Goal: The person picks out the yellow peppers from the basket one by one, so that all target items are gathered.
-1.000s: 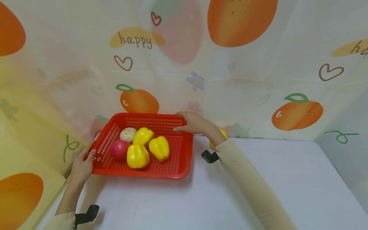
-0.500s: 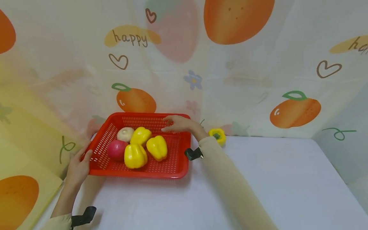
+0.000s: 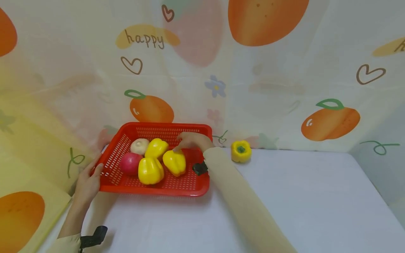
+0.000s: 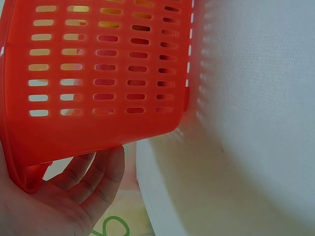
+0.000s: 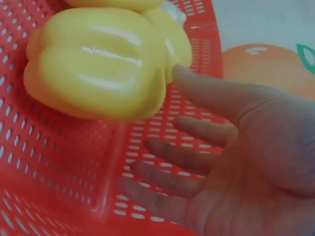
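Note:
My left hand [image 3: 88, 182] grips the left rim of a red plastic basket [image 3: 152, 191], its thumb on the rim and fingers beneath, as the left wrist view shows. Inside the basket lie a yellow bell pepper [image 3: 175, 163] on the right, two more yellow bell peppers [image 3: 151, 171], a pinkish-red round item [image 3: 130, 163] and a cream-coloured round one [image 3: 140, 146]. Reaching over the back right of the basket, my right hand [image 3: 194, 140] has its fingers spread beside the rightmost pepper. In the right wrist view its thumb [image 5: 211, 93] points at the peppers and the palm holds nothing.
Another yellow bell pepper [image 3: 241, 151] stands on the white table [image 3: 300, 196], right of the basket against the backdrop. A fruit-patterned cloth [image 3: 269, 80] hangs close behind the basket. Yellow cloth [image 3: 25, 168] borders the left side.
My right hand has let go of the basket's back right corner and moved left and inward, close to the rightmost pepper. The pepper on the table has come fully into sight. My left hand keeps its grip.

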The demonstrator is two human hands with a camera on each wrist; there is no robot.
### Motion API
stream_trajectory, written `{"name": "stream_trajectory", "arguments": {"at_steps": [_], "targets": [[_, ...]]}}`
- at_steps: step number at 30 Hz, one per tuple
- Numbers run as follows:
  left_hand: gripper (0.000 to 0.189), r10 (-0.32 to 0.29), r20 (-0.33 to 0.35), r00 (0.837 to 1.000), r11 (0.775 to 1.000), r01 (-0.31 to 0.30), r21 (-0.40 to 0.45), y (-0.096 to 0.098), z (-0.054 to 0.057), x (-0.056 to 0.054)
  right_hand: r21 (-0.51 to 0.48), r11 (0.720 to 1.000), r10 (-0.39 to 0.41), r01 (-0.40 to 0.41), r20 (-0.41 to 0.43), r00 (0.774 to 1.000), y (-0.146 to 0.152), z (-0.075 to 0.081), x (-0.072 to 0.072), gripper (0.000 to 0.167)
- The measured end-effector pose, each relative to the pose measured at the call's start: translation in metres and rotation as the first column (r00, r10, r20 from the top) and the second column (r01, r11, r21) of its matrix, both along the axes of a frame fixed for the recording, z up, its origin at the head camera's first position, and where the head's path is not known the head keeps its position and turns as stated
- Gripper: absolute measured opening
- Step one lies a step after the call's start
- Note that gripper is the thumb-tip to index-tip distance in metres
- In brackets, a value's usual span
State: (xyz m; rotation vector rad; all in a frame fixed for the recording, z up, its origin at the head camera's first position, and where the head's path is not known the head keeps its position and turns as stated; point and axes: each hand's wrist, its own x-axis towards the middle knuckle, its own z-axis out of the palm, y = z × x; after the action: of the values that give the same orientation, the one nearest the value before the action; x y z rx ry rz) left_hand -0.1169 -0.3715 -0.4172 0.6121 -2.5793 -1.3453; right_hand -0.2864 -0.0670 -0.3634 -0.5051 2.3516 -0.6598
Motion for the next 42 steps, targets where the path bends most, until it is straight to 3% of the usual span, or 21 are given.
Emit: {"name": "stream_trajectory", "arguments": {"at_steps": [9,14,20,26,32,42], "targets": [[0.053,0.003,0.014,1.0,1.0,-0.003,0.0,0.004,0.001,-0.001,0.029,1.0,0.01,-0.011,0.041,0.999,-0.005,-0.01,-0.001,0.071],[0.055,0.0,0.029,1.0,1.0,0.0,0.019,0.005,0.003,-0.003,-0.001,0.999,0.05,-0.05,0.078,0.996,-0.002,-0.018,0.002,0.074],[0.054,0.001,0.024,1.0,0.998,-0.002,0.063,0.006,0.004,-0.003,-0.066,0.997,0.053,-0.043,0.157,0.986,0.001,-0.021,0.006,0.075],[0.053,0.019,0.025,1.0,0.999,-0.02,0.029,0.005,0.002,-0.002,-0.06,0.987,0.155,-0.151,0.062,0.986,0.002,-0.006,0.011,0.068],[0.054,0.02,0.021,1.0,0.999,-0.021,0.03,0.002,0.004,-0.001,-0.051,0.98,0.189,-0.191,-0.041,0.981,0.003,0.001,0.016,0.065],[0.055,0.012,0.043,0.999,1.0,-0.013,0.023,0.002,0.005,0.0,-0.193,0.944,0.212,-0.266,-0.262,0.941,0.007,0.008,0.02,0.059]]}}
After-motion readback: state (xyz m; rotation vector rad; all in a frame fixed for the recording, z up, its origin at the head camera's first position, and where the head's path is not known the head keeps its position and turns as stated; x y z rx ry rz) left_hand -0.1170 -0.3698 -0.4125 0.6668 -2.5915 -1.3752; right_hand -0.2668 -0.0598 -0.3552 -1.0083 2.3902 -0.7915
